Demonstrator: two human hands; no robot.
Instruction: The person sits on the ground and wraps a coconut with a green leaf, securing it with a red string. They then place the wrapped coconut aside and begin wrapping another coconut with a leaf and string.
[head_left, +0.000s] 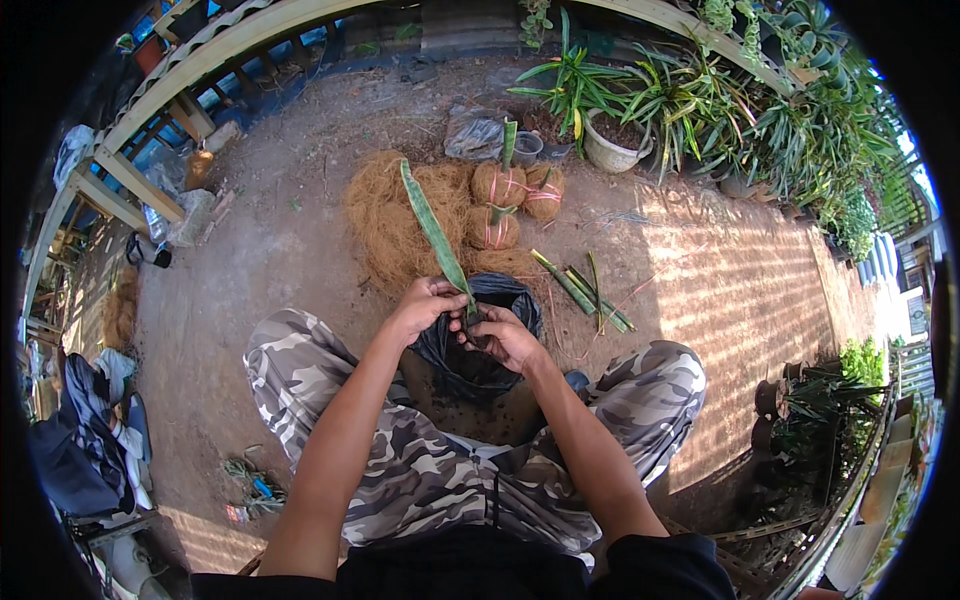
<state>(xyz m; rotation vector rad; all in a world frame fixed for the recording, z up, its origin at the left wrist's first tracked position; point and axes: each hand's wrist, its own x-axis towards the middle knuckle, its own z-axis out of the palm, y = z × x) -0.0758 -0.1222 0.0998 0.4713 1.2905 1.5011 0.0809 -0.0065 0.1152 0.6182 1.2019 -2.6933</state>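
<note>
Between my legs stands a black plastic bag (439, 364), its mouth open and dark soil (480, 358) inside. Over it I hold a long snake plant leaf (429, 225) that tilts up and to the left. My left hand (426, 306) pinches the leaf low down. My right hand (504, 336) is closed around its base, where a dark clump shows at the fingers. Just beyond the bag lies a heap of brown coconut fibre (394, 217). Beside the heap sit several fibre balls (493, 227) tied with pink string, with cut leaf pieces (508, 142) sticking out of them.
Cut snake plant leaves (581, 291) and loose pink string (645, 283) lie right of the bag. A clear plastic bag (474, 136), a small grey pot (528, 146) and a white planter (609, 150) stand farther back. Wooden framing (142, 187) and a concrete block (193, 217) are at left.
</note>
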